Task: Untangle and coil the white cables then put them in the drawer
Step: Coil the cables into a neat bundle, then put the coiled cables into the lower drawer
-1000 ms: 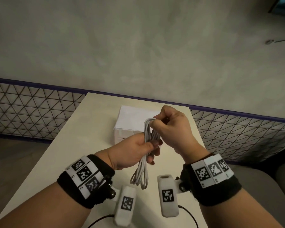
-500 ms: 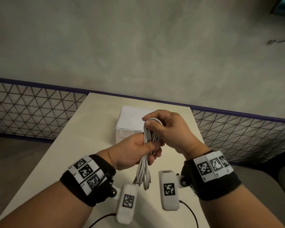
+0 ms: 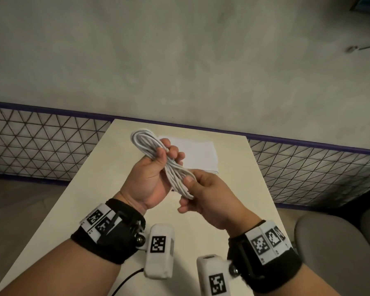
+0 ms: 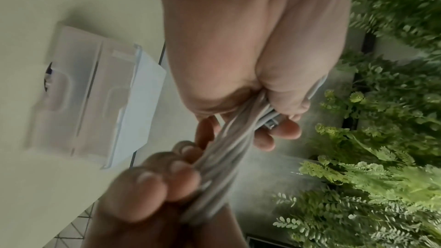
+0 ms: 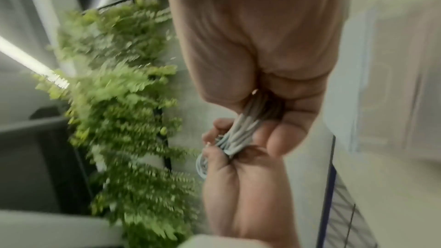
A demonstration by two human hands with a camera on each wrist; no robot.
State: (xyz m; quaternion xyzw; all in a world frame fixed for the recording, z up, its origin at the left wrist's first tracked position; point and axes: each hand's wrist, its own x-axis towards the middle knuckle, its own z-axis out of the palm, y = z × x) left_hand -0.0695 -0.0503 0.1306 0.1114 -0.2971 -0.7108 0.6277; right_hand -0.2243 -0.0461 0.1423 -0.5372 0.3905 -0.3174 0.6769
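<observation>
A white cable (image 3: 150, 146), coiled into a long bundle of several loops, is held above the table (image 3: 90, 201), slanting from upper left to lower right. My left hand (image 3: 165, 157) grips its middle, palm turned up, and a loop sticks out above the fingers. My right hand (image 3: 189, 189) pinches the lower end between thumb and fingers. In the left wrist view the cable (image 4: 238, 139) runs from my left palm to the right hand's fingers (image 4: 155, 186), and a metal plug end shows. A small white drawer box (image 3: 201, 154) stands behind the hands, its translucent fronts (image 4: 83, 101) shut.
The narrow pale table has a wire-mesh fence (image 3: 41, 146) on both sides and a grey wall behind it. A grey chair (image 3: 329, 242) is at the lower right. A thin black lead (image 3: 126, 280) lies near the front edge. Green ferns (image 4: 381, 176) show in both wrist views.
The bundle hung straight down from my left fist with my right hand at its top. It now slants up to the left; my left palm turned up and my right hand moved to the lower end.
</observation>
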